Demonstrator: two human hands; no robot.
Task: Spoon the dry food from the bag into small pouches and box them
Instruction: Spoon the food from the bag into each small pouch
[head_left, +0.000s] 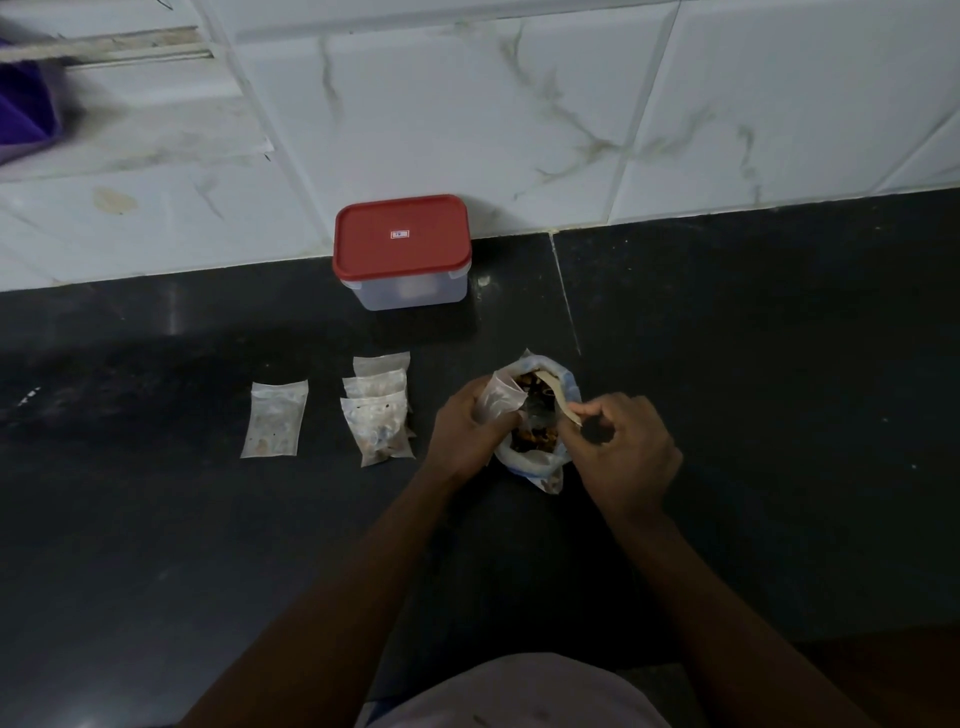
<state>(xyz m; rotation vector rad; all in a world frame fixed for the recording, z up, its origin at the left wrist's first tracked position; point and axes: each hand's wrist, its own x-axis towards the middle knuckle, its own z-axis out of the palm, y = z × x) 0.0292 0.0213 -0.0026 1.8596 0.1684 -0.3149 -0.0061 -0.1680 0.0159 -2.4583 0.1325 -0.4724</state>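
The bag of dry food stands open on the dark bench, between the two hands. The left hand is at the bag's left edge, its fingers curled round a small clear pouch, which it holds upright at the bag's mouth and touching the rim. The right hand is at the bag's right edge. Its thumb and first fingers pinch the handle of a pale spoon, and the other fingers are loosely curled below. The spoon slants up and to the left over the open bag, with its far end above the food near the back rim, just beside the held pouch. I cannot tell whether the spoon carries any food.

Left of the bag, three filled pouches lie overlapping in a short row on the bench. One more pouch lies flat by itself further left. A clear box with a red lid pressed on stands at the back of the bench, against the white tiled wall. Something purple, blurred, shows at the top left corner.
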